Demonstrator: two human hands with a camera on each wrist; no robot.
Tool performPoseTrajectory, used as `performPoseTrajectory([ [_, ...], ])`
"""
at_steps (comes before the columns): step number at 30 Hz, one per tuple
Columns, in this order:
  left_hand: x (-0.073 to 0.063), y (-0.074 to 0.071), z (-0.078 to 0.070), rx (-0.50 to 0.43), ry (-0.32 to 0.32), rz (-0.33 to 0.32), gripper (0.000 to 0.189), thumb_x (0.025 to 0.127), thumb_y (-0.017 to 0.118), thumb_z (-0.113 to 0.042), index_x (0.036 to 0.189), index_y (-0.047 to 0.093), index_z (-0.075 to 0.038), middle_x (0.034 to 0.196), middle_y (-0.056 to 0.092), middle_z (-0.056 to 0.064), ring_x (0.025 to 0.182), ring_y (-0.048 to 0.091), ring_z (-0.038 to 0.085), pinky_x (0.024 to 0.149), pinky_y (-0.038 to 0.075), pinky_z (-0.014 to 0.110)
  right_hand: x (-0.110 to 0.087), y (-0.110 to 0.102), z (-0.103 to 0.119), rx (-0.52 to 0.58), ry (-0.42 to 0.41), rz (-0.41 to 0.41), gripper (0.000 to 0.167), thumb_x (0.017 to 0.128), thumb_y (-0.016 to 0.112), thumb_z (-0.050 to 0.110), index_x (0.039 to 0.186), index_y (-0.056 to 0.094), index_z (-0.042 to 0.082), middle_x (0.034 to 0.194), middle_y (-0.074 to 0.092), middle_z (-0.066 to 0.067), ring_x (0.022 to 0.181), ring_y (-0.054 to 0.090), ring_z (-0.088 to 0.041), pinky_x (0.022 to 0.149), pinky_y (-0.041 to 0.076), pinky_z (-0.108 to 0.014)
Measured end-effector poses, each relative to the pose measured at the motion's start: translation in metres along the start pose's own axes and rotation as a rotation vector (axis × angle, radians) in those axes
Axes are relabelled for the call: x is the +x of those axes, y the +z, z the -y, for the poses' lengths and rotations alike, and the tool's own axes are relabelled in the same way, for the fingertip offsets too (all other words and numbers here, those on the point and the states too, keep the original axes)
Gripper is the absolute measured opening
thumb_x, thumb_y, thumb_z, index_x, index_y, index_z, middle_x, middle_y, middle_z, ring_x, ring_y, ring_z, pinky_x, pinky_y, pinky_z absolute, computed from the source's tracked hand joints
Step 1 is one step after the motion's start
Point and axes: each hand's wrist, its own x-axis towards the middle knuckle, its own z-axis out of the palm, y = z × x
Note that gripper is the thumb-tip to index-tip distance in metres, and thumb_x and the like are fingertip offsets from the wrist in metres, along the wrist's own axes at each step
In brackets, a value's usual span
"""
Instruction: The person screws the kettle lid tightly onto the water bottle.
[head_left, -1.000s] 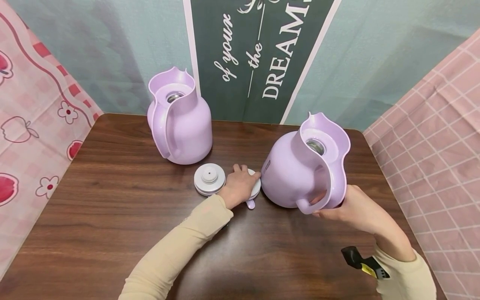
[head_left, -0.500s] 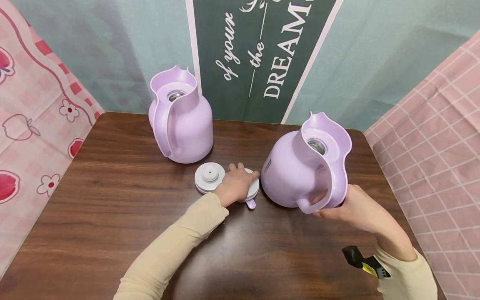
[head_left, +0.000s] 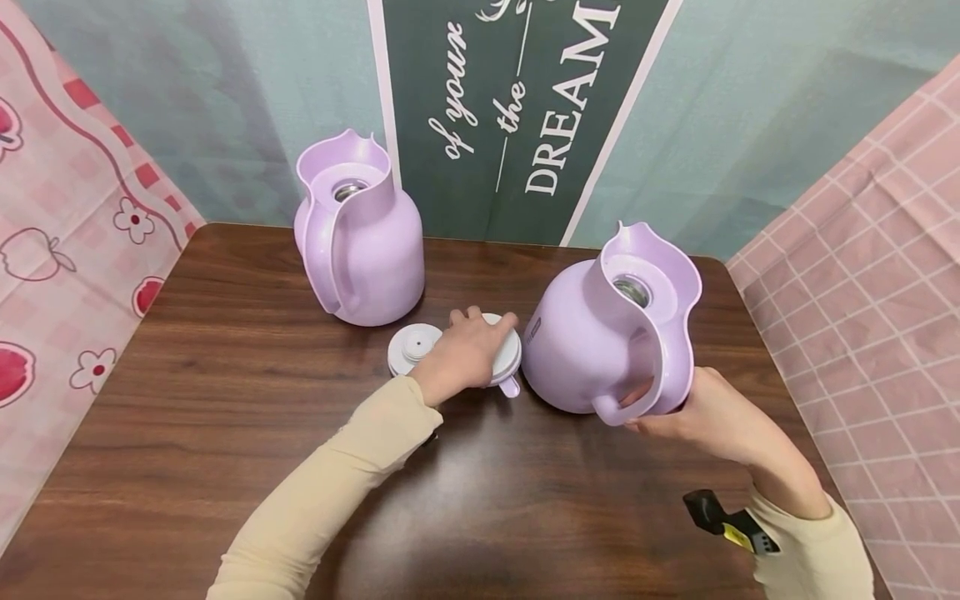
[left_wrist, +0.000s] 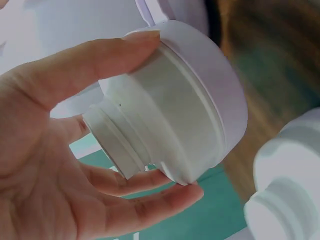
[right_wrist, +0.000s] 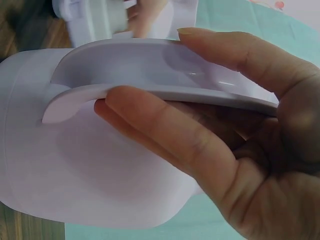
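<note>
My left hand holds a white vacuum jug lid with a lilac rim and a small lilac tab. In the left wrist view, the thumb lies on one side of this lid and the fingers on the other, its narrow neck towards the palm. A second white lid lies just left of that hand, neck up and partly covered. At the right, my right hand grips the handle of a lilac vacuum jug without a lid. Part of that hand is hidden behind the handle.
Another lidless lilac vacuum jug stands at the back left of the brown wooden table. A green and teal cloth hangs behind, with pink patterned cloths on both sides.
My left hand has moved the lid slightly away from me, and its tab has shifted towards the right jug. The right hand and both jugs have stayed in place.
</note>
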Motion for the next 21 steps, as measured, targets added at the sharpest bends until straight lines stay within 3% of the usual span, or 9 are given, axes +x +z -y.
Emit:
performPoseTrajectory([
  [12, -0.018, -0.043, 0.001, -0.059, 0.038, -0.147, 0.058, 0.072, 0.070, -0.009, 0.120, 0.038, -0.013, 0.105, 0.040, 0.024, 0.079, 0.042, 0.039, 0.061, 0.046, 0.039, 0.000, 0.000, -0.001, -0.007, -0.018, -0.003, 0.032, 0.067, 0.081, 0.025, 0.088, 0.063, 0.011, 0.075, 0.060, 0.004, 0.063, 0.052, -0.006, 0.056, 0.043, -0.025],
  [21, -0.028, -0.069, -0.003, -0.070, 0.043, -0.199, 0.057, 0.072, 0.068, -0.008, 0.119, 0.036, -0.012, 0.103, 0.040, 0.023, 0.077, 0.042, 0.038, 0.064, 0.044, 0.042, 0.000, 0.000, -0.002, -0.002, -0.018, 0.002, 0.032, 0.067, 0.081, 0.026, 0.089, 0.062, 0.011, 0.076, 0.060, 0.004, 0.064, 0.052, -0.006, 0.056, 0.043, -0.025],
])
